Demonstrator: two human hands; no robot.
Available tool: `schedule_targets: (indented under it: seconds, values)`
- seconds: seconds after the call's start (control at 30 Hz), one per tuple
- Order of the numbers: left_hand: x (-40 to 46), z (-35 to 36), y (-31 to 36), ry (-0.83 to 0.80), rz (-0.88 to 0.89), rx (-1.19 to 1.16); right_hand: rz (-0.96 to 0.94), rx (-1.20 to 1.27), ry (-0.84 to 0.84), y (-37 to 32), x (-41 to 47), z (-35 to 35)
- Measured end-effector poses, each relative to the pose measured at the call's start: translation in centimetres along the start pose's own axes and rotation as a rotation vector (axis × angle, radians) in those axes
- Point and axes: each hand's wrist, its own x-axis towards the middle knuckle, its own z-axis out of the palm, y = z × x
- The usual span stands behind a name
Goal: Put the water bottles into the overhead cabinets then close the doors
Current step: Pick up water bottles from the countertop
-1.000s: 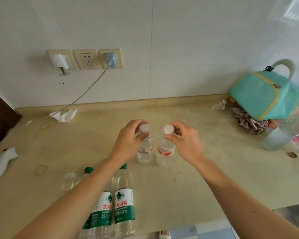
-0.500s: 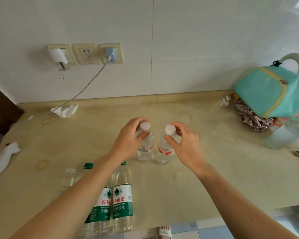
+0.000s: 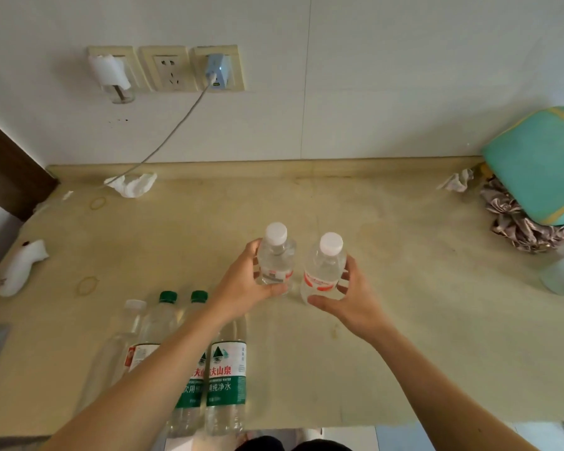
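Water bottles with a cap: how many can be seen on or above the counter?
5. Left hand holds one, right hand holds one; two green-capped and one clear-capped by the left forearm, possibly hiding others.

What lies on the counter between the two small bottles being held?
Nothing; in the head view only bare counter shows between the left-hand bottle and right-hand bottle.

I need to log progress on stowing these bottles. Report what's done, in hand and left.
Done: nothing visibly stowed; no cabinet is in view. In hand: the left hand grips one small white-capped bottle, the right hand the other. Left: three tall bottles stand at the countertop edge, then closing the doors.
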Motion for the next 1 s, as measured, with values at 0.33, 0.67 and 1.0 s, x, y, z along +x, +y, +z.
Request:
schedule_targets:
  seconds: [0.33,0.67,1.0]
  values:
    - [2.2,1.6,-2.1,-0.01,-0.074,-0.01,0.03,0.035,-0.033,2.9,2.6,1.2]
    - [1.3,2.4,-2.7,0.11,-0.079,-0.09,0.056,0.135,0.141,1.5,0.4,2.2]
    - [-1.7,-2.2,4.9,0.192,0.157,-0.19,-0.159,0.173,0.311,-8.0,-3.9,-0.5]
